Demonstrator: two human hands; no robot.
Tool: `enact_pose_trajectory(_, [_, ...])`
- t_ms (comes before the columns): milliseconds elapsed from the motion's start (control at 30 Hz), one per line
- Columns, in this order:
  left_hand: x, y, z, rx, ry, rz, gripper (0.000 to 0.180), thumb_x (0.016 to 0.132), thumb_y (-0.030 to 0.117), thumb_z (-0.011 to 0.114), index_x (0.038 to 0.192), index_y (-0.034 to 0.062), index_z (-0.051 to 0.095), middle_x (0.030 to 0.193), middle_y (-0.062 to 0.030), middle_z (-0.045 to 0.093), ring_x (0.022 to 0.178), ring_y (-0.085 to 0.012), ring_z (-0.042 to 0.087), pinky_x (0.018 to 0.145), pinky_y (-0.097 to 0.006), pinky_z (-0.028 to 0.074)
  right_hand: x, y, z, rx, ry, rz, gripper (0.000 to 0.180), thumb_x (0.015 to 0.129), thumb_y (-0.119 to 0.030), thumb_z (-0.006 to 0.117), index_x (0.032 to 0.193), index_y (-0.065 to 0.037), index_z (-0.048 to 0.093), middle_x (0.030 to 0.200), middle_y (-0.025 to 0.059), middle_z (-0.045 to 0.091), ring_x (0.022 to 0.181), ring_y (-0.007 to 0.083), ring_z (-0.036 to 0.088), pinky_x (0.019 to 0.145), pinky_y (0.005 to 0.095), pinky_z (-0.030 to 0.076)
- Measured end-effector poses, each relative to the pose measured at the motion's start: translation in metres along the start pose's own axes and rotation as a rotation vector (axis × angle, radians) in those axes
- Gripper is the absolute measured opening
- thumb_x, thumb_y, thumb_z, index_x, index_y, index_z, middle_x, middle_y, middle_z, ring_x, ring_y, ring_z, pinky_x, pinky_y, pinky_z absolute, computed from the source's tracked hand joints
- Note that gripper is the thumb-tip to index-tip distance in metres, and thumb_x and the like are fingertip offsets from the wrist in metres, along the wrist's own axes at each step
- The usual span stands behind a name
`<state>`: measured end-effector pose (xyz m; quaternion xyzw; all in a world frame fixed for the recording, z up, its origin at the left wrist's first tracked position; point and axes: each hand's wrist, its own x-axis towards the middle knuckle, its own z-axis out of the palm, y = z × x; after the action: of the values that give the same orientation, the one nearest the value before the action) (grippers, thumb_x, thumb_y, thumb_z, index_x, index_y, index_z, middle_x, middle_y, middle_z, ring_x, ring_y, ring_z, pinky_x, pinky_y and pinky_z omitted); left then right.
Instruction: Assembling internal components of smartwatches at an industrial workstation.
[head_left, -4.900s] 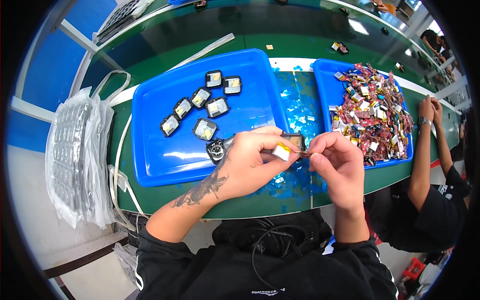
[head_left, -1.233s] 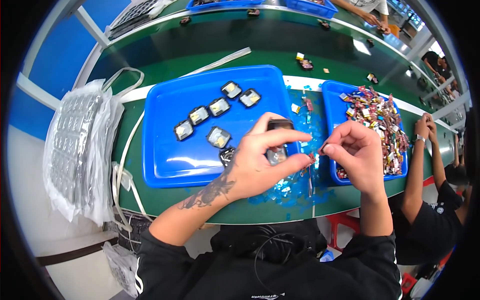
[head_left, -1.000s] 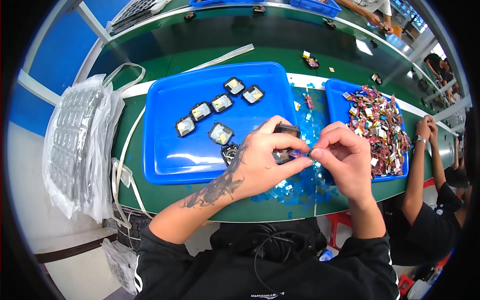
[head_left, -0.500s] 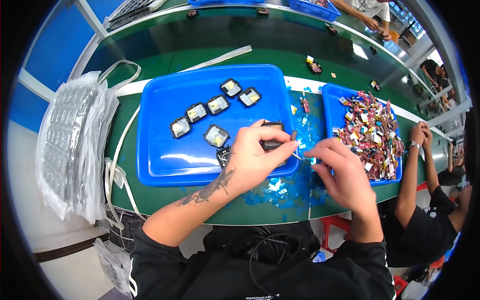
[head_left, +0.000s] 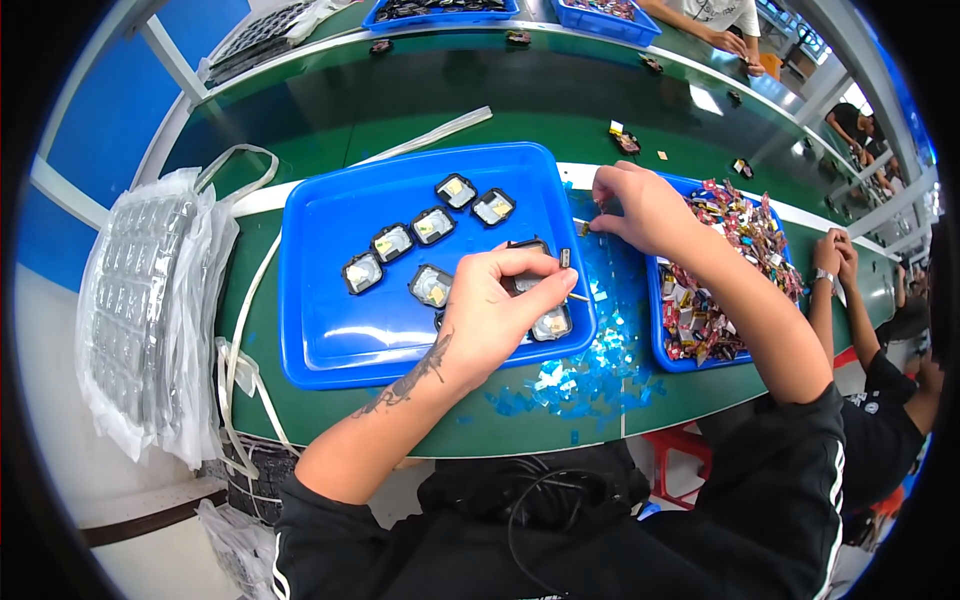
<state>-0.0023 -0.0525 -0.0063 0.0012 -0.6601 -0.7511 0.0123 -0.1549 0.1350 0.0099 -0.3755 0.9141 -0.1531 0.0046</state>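
My left hand (head_left: pixel 500 310) is closed over the right side of the blue tray (head_left: pixel 345 215), gripping a small black case (head_left: pixel 528 248) that its fingers partly cover. A small dark piece (head_left: pixel 566 258) sticks up by the index fingertip, and a thin pale tip shows below the thumb; I cannot tell what they belong to. Beyond the tray's right edge, my right hand (head_left: pixel 645 212) pinches a small red circuit board (head_left: pixel 601 207), mostly hidden by the fingers. Several black-rimmed cases with pale insides, such as one case (head_left: pixel 433 225), lie in the tray. Another case (head_left: pixel 552 322) rests below my left hand.
A second blue tray (head_left: pixel 662 345), heaped with red circuit boards and small batteries (head_left: pixel 715 300), stands at right. Blue film scraps (head_left: pixel 570 385) litter the green bench between the trays. Bagged clear plastic trays (head_left: pixel 145 310) stack at left. A co-worker's hands (head_left: pixel 835 255) are at far right.
My right hand has moved up and away from my left hand to the circuit board on the bench, and now pinches it. My left hand has shifted slightly left, still gripping the case.
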Motion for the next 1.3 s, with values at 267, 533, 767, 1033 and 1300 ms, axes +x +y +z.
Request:
enact_pose_trajectory(267, [-0.001, 0.003, -0.002, -0.057, -0.028, -0.053, 0.009, 0.086, 0.006, 0.071, 0.087, -0.0024, 0.070, 0.079, 0.0011, 0.063, 0.073, -0.0044, 0.056, 0.067, -0.021, 0.045, -0.058, 0.013, -0.075, 0.158, -0.032, 0.345, 0.022, 0.074, -0.013, 0.078, 0.087, 0.000, 0.065, 0.066, 0.0076, 0.060, 0.068, 0.0171, 0.061, 0.068, 0.0306, 0.048])
enact_pose_trajectory(533, [-0.008, 0.007, 0.003, -0.209, -0.243, -0.130, 0.009, 0.087, 0.003, 0.069, 0.093, -0.0043, 0.069, 0.089, -0.0035, 0.064, 0.081, -0.0071, 0.059, 0.073, -0.022, 0.048, -0.078, -0.072, -0.024, 0.754, 0.089, -0.129, 0.023, 0.084, -0.003, 0.066, 0.107, -0.003, 0.070, 0.094, 0.0111, 0.068, 0.088, 0.0237, 0.063, 0.078, 0.0344, 0.050])
enact_pose_trajectory(767, [-0.009, 0.011, 0.009, -0.324, -0.282, -0.161, 0.033, 0.091, 0.002, 0.062, 0.124, -0.0022, 0.060, 0.106, -0.0081, 0.065, 0.095, -0.0116, 0.062, 0.085, -0.026, 0.051, -0.102, -0.071, 0.001, 1.439, 0.298, -0.013, 0.015, 0.082, 0.006, 0.069, 0.093, 0.001, 0.060, 0.096, 0.0079, 0.062, 0.090, 0.0132, 0.061, 0.079, 0.0260, 0.052])
enact_pose_trajectory(1033, [-0.011, 0.005, 0.014, -0.173, -0.195, 0.020, 0.052, 0.093, -0.007, 0.046, 0.142, 0.0026, 0.033, 0.120, -0.0125, 0.059, 0.112, -0.0152, 0.058, 0.098, -0.030, 0.046, -0.108, -0.094, 0.000, 0.736, 0.504, 0.192, 0.019, 0.076, 0.004, 0.076, 0.090, 0.000, 0.064, 0.074, 0.0021, 0.064, 0.061, 0.0045, 0.056, 0.053, 0.0202, 0.044])
enact_pose_trajectory(1300, [-0.010, 0.001, 0.013, -0.223, -0.208, -0.054, 0.038, 0.093, -0.002, 0.057, 0.130, -0.0033, 0.050, 0.120, -0.0139, 0.062, 0.110, -0.0153, 0.061, 0.094, -0.027, 0.049, -0.099, -0.099, 0.005, 0.512, 0.462, 0.185, 0.013, 0.076, 0.003, 0.075, 0.087, -0.001, 0.068, 0.075, 0.0049, 0.068, 0.056, 0.0065, 0.054, 0.048, 0.0228, 0.040])
